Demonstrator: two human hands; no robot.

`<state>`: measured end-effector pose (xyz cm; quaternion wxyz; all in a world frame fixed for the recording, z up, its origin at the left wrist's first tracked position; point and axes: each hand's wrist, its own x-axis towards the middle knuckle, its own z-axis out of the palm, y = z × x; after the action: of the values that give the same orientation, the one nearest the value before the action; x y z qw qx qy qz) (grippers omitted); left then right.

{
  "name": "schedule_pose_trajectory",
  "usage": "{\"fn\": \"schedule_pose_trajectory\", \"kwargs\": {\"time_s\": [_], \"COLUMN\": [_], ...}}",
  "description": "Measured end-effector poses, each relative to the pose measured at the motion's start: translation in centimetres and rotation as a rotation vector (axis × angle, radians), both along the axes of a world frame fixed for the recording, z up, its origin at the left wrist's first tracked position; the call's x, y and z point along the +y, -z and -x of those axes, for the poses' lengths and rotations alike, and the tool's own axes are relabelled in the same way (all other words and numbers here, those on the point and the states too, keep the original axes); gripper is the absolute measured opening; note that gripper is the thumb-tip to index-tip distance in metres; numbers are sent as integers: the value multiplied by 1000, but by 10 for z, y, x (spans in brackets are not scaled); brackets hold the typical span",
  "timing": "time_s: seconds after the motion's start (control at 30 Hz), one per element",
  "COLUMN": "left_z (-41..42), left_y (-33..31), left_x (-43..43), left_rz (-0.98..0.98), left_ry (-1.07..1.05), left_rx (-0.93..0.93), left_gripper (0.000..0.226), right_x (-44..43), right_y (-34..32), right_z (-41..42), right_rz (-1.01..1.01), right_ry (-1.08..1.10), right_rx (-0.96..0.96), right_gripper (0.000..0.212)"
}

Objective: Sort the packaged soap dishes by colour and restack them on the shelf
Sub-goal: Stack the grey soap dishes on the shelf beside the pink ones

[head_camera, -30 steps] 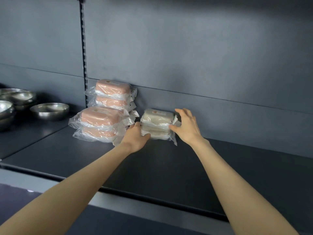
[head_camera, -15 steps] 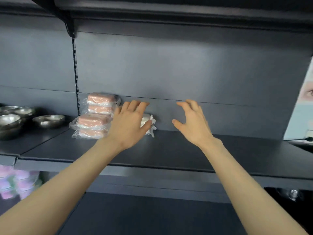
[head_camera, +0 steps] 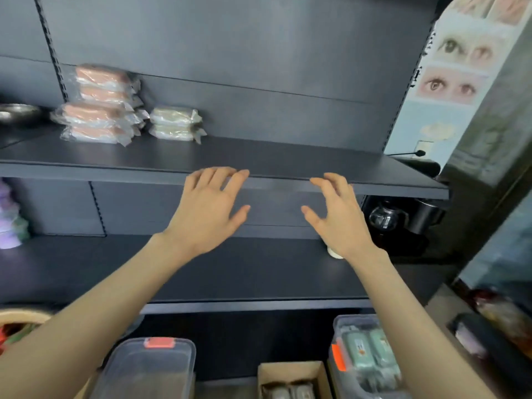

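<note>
Above and left of our spread, empty fingers (head_camera: 214,180), pink stacks (head_camera: 96,115) and a beige stack (head_camera: 175,123) of soap dishes line the shelf (head_camera: 288,156); green packs (head_camera: 371,352) beneath likely await sorting.

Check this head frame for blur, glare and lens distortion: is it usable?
Head view: the wide lens slants the shelf and leans the poster; blur smears the poster and the right bin; the pink packs and pale packs look soft, with faint glints on the wrap; the left hand and right hand are reasonably sharp. Usable.
</note>
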<state>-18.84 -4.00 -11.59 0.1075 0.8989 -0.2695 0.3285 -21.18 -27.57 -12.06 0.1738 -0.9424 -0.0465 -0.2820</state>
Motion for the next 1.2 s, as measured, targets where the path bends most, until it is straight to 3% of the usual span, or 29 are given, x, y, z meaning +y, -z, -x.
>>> {"fn": "schedule_pose_trajectory", "kwargs": {"time_s": [0.27, 0.47, 0.87, 1.2], "left_z": [85, 102, 68, 54], "left_y": [108, 199, 438, 646], "left_x": [-109, -161, -210, -242], "left_rz": [7, 3, 137, 506], "left_ry": [11, -24, -236, -485], "left_rx": [231, 405, 1100, 1500], "left_gripper": [54, 53, 44, 42], "right_x": [-99, -144, -172, -173], "right_y": [108, 204, 434, 644], "right_z": [76, 87, 51, 27], "right_rz": [-51, -85, -266, -500], "right_ry": [-40, -46, 34, 209], "right_rx": [188, 408, 903, 1154], "right_gripper": [53, 52, 46, 47]}}
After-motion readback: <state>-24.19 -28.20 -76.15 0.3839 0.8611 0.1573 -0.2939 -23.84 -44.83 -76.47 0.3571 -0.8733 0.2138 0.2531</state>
